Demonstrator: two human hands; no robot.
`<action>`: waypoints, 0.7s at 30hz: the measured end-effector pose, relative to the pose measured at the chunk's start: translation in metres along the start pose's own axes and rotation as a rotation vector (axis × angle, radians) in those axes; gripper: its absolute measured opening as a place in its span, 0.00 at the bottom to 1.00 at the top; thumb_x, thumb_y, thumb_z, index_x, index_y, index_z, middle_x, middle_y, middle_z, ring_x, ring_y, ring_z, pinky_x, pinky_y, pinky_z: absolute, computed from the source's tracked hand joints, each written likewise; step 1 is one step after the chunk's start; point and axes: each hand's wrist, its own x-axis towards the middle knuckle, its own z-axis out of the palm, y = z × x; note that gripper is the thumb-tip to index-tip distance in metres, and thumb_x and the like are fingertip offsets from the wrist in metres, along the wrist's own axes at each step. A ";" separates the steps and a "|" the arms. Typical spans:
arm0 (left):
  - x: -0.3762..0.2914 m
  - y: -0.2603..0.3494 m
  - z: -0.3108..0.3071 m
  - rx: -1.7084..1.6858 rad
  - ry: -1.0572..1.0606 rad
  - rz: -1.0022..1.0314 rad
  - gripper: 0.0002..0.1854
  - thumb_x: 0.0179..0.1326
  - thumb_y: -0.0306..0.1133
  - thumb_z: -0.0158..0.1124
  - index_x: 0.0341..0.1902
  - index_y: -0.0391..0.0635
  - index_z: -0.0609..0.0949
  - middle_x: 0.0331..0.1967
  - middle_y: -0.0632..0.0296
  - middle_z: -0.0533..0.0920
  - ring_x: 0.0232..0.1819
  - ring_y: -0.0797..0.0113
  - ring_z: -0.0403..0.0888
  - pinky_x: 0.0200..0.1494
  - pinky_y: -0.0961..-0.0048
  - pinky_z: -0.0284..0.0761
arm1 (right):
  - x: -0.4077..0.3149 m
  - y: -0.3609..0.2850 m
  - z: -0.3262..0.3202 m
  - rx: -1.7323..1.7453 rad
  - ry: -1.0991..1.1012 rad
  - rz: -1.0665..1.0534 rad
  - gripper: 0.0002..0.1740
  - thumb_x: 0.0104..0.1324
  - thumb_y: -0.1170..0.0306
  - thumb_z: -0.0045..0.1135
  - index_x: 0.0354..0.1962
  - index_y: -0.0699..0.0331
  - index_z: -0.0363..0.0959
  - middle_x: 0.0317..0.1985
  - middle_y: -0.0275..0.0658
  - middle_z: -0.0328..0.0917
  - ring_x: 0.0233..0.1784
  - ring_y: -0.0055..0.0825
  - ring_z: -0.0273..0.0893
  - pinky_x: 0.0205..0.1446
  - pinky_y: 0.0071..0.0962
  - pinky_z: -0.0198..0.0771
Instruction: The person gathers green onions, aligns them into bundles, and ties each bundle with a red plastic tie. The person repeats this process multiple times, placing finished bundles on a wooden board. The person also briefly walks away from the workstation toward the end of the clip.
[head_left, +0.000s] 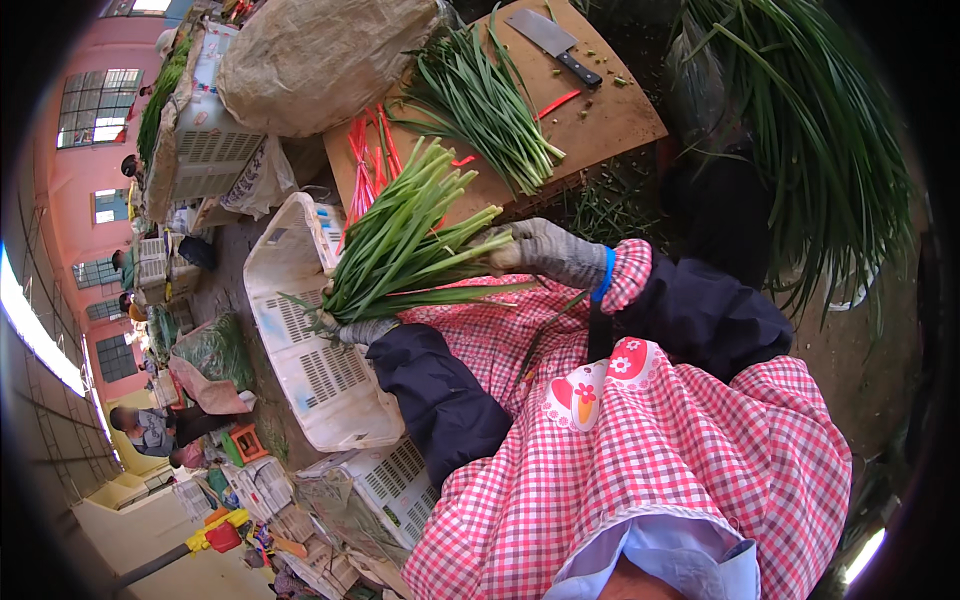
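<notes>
A bunch of green leafy stalks, likely garlic chives (409, 240), lies across my hands above my lap, its pale cut ends fanned out. My left hand (361, 330), in a grey knit glove, grips the bunch low down on the left; leaves hide most of its fingers. At the stem ends on the right, my gloved right hand (551, 246) has its fingers closed around a few stalks. A second bunch of chives (487, 105) rests on the wooden board (600, 142) in front of me. Beside it lies a cleaver (551, 41) with a black handle.
Red ties (367, 161) hang at the board's left edge, and a red strip (559, 103) lies near the cleaver. A white plastic crate (322, 352) stands at my left. Long loose chives (802, 127) are heaped at right. A large sack (322, 60) sits behind. A person (154, 431) is farther off.
</notes>
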 end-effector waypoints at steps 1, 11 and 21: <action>0.003 0.003 0.001 -0.082 0.007 0.002 0.24 0.52 0.48 0.62 0.48 0.46 0.80 0.46 0.63 0.80 0.50 0.61 0.78 0.55 0.53 0.75 | -0.008 -0.006 -0.003 -0.025 -0.088 -0.024 0.20 0.64 0.60 0.61 0.46 0.68 0.78 0.47 0.36 0.81 0.52 0.23 0.75 0.57 0.26 0.68; 0.005 0.024 0.022 0.040 -0.003 0.090 0.22 0.57 0.49 0.58 0.39 0.41 0.83 0.36 0.58 0.84 0.50 0.57 0.79 0.54 0.48 0.76 | -0.039 -0.047 -0.046 -1.154 0.119 -0.167 0.22 0.59 0.61 0.62 0.49 0.60 0.77 0.52 0.47 0.75 0.57 0.46 0.72 0.61 0.41 0.67; -0.016 -0.035 0.090 0.032 -0.161 -0.008 0.12 0.63 0.40 0.59 0.35 0.43 0.79 0.31 0.62 0.82 0.39 0.69 0.81 0.64 0.65 0.69 | 0.036 0.008 0.002 -0.861 0.222 -0.180 0.23 0.65 0.53 0.55 0.50 0.58 0.76 0.49 0.47 0.78 0.54 0.46 0.74 0.57 0.41 0.69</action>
